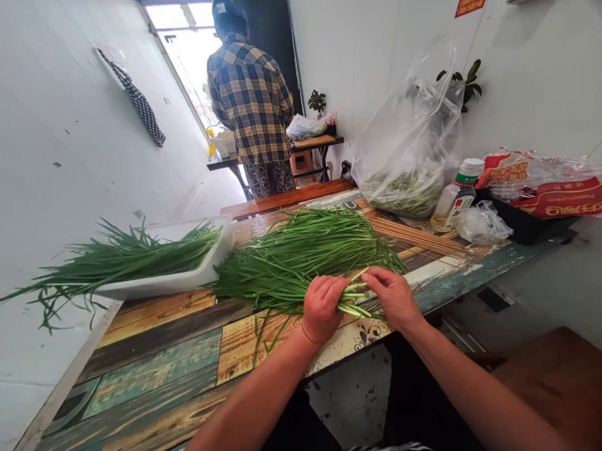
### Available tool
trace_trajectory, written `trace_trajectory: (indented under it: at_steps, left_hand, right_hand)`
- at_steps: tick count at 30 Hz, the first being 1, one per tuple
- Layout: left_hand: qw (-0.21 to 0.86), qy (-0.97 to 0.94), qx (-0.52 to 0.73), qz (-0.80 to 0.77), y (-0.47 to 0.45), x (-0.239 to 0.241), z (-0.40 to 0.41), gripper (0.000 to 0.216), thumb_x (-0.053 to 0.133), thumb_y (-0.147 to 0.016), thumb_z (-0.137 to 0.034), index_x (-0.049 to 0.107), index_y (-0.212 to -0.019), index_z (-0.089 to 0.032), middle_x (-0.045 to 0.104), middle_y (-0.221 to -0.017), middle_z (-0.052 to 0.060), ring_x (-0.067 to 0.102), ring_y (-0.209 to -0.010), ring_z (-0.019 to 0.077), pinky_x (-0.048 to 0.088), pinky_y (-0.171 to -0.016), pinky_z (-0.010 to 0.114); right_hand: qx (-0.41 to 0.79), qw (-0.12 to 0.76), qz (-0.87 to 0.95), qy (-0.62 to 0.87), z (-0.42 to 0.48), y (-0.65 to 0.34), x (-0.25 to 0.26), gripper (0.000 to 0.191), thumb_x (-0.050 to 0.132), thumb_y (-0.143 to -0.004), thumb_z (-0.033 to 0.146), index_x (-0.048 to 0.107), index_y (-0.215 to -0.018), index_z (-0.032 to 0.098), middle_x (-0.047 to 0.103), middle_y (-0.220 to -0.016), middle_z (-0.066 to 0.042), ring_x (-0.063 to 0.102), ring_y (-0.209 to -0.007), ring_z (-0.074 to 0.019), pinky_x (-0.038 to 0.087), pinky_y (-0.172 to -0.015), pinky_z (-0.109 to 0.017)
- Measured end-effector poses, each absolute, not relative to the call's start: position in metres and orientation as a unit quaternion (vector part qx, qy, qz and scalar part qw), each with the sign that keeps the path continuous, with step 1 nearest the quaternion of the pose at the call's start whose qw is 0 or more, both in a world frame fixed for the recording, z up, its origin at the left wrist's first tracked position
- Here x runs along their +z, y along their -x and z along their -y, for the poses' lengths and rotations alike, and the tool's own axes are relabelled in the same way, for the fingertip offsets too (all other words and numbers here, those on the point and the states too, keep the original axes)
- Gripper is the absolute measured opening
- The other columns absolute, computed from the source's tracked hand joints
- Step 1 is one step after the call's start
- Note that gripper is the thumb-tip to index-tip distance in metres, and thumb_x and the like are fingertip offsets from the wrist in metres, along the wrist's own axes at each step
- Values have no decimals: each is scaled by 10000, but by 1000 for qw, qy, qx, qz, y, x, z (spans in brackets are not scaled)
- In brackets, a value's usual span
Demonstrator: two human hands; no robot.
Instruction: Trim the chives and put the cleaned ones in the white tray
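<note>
A big pile of green chives (302,255) lies across the patterned wooden table (162,364). My left hand (322,308) is closed around a small bunch of chive stems (356,296) near the table's front edge. Just to its right, my right hand (391,295) pinches the pale cut ends of the same bunch. A white tray (184,280) at the left holds more chives (123,256), their tips hanging over its left end.
A clear plastic bag of greens (406,181) stands at the back right, beside a bottle (459,195), a crumpled bag (483,224) and red packets (564,197) on a black tray. A person in a plaid shirt (250,101) stands far back. A wooden bench (284,199) is behind the table.
</note>
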State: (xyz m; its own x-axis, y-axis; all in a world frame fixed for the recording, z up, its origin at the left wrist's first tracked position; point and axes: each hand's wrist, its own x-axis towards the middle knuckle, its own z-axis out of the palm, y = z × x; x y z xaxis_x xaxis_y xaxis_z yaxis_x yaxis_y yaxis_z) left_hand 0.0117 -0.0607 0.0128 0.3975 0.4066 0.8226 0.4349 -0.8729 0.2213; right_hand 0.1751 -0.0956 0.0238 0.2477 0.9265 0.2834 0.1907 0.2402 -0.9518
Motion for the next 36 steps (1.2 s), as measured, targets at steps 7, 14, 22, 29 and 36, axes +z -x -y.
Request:
trace_trajectory:
  at_steps: [7,14,22,29,36]
  left_hand:
    - [-33,825,-507,248,-13,15,60,234,448,-911,-331,616,-931,-169,701,-816,66,624,-722,175,457,-665,307]
    - [-28,827,-493,267,-11,9,58,251,443,-906,-344,621,-959,-176,700,-840,76,628,-759,184,457,-697,314]
    - [19,877,-408,253,-14,15,60,242,411,-920,-278,621,-955,-163,689,-847,82,606,-768,187,439,-672,315]
    - [29,872,-417,256,-9,15,56,226,418,-915,-266,620,-899,-166,660,-802,73,559,-729,185,438,-673,309]
    - [14,871,-383,308,-12,10,51,226,459,-896,-256,596,-1050,-162,636,-879,76,550,-821,207,438,-756,337]
  right_hand:
    - [165,587,605,511,90,-178,22,169,574,-817,318,659,-719,211,628,-779,-34,582,-737,-158,468,-694,-284]
    - [51,520,575,630,66,-219,13,361,550,-819,436,552,-546,200,514,-538,6,491,-557,-141,401,-560,-268]
    - [166,380,753,511,86,-213,45,287,360,-841,212,648,-844,212,635,-776,-22,550,-658,-144,436,-619,-260]
    - [202,334,763,515,68,-224,41,456,347,-921,436,481,-549,209,469,-513,30,403,-504,-123,320,-505,-249]
    - [-116,347,723,586,15,-249,41,200,522,-858,277,650,-732,188,570,-735,-57,504,-760,-199,373,-677,-302]
